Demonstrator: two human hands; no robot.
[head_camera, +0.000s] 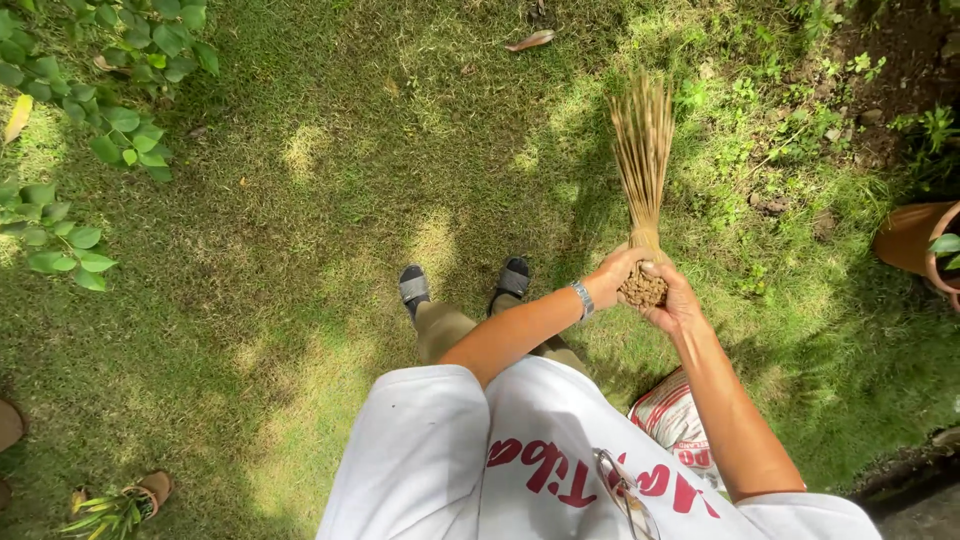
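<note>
Below our white shirt (440, 450), both our left hand (612, 272) and right hand (676, 300) clench the stick broom (643, 170) bundle's butt; loosened grip could scatter sticks over grass (300, 250).

**Around the Grass**

Green grass (300, 200) covers the ground, with sun and shade on it. A leafy bush (90, 120) grows at the left. A brown pot (915, 240) sits at the right edge. A dry leaf (530, 40) lies near the top. A printed sack (670, 420) lies on the grass.
</note>
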